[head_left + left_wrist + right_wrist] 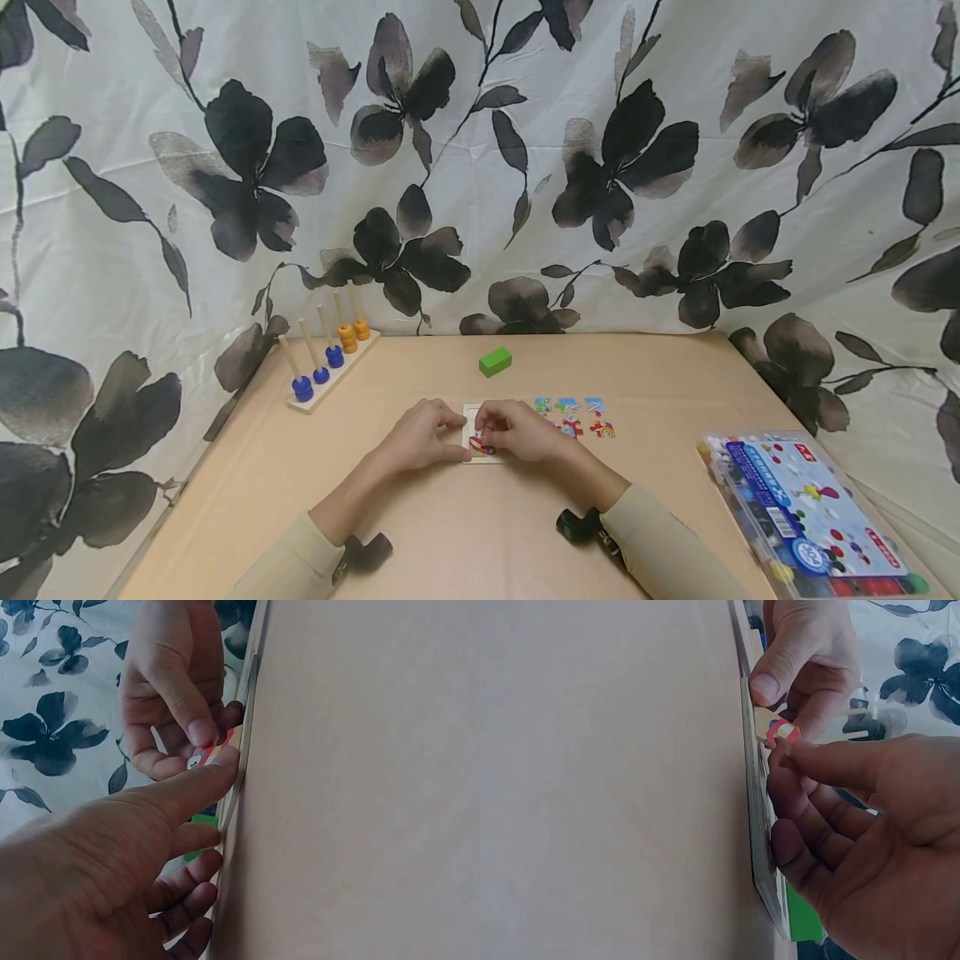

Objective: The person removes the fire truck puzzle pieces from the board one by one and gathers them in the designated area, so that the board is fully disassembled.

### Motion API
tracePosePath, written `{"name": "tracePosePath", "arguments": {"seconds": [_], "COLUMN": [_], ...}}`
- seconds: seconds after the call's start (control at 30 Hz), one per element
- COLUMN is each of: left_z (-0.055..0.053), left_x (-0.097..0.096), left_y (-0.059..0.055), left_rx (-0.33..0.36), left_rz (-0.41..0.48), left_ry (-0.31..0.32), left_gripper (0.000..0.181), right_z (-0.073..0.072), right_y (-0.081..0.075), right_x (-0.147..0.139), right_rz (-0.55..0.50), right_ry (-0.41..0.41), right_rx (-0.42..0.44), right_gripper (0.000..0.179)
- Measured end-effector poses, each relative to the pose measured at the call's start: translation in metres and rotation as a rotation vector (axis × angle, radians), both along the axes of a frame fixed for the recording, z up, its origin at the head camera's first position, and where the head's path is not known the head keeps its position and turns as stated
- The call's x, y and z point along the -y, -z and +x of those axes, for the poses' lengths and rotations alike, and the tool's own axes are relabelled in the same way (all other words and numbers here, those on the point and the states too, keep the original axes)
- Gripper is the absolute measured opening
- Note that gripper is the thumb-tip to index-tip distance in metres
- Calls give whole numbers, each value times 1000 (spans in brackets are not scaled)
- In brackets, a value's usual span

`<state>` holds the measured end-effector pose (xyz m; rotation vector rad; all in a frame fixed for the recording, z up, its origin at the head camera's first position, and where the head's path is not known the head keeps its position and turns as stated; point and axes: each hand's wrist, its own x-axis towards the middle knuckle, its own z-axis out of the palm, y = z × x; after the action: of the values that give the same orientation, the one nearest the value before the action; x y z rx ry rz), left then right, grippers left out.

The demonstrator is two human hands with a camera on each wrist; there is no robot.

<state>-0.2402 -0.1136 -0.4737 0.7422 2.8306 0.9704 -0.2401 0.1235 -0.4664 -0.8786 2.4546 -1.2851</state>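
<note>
A small light-framed puzzle board (483,459) lies on the table between both hands. My left hand (423,435) holds the board's left side, thumb (214,769) on its near edge and the other fingers curled beside it. Over the board, my right hand (517,429) pinches a small red puzzle piece (786,731) with colored print between thumb and fingertips. The piece is tilted in the right wrist view. Much of the board's inside is hidden by the right hand. Just right of that hand lie several loose puzzle pieces (570,406) in two rows.
A green block (495,362) sits behind the board. At the back left stands a wooden peg rack (333,375) with blue and orange rings. A clear plastic case of colored parts (817,517) lies at the front right. A floral cloth (480,167) hangs behind the table.
</note>
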Motion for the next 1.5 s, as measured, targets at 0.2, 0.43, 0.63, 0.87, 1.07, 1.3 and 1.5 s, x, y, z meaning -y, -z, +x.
{"name": "tracePosePath", "arguments": {"seconds": [0.2, 0.43, 0.63, 0.87, 1.07, 1.3, 1.5], "left_z": [0, 2, 2, 0, 1, 2, 3], "left_x": [0, 0, 0, 0, 0, -1, -1], "left_y": [0, -1, -1, 1, -1, -2, -2], "left_rx": [-9, -16, -10, -3, -1, 4, 8], "left_rz": [-1, -9, -8, -3, 1, -12, -14], "left_ry": [6, 9, 10, 10, 15, 11, 4], "left_gripper": [58, 58, 57, 57, 58, 59, 60], "right_z": [-2, -4, -2, -3, -2, -4, -9], "right_y": [-1, -6, -15, -21, -33, -39, -41], "right_x": [-1, -7, -15, -26, -38, -53, -68], "right_rz": [-51, -35, -17, -23, -18, 6, 51], "right_ry": [9, 21, 0, -6, -19, -9, -18], "right_rx": [60, 60, 40, 49, 99, 135, 125], "right_gripper": [9, 10, 11, 12, 10, 8, 7]}}
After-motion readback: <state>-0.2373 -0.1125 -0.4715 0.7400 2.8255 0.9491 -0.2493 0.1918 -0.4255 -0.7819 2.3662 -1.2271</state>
